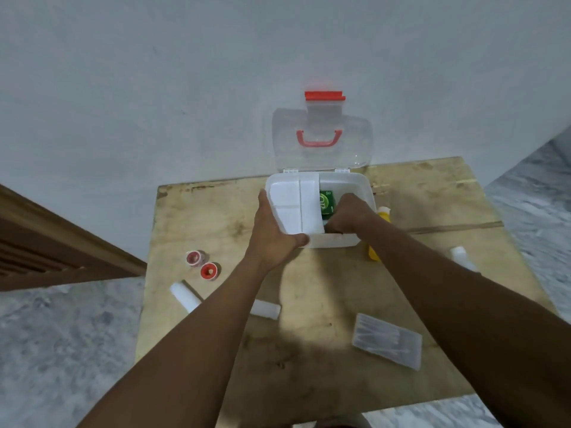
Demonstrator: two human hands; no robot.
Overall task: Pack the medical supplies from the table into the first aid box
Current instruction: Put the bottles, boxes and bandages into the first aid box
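Note:
The white first aid box (364,193) stands open at the table's far edge, its clear lid (321,140) with red handle leaning on the wall. A white divided tray (293,208) fills the box's left half. My left hand (272,230) grips the tray's left and front edge. My right hand (349,214) reaches down into the right half, fingers curled; what they hold is hidden. A green carton (327,201) sits inside, just left of that hand. A yellow bottle (378,236) lies right of the box, partly behind my arm.
On the wooden table (309,381) lie two red-capped tape rolls (202,264), white rolls (185,296) (265,308) (460,254), and a clear flat case of swabs (387,344). The wall is right behind the box. Grey floor surrounds the table.

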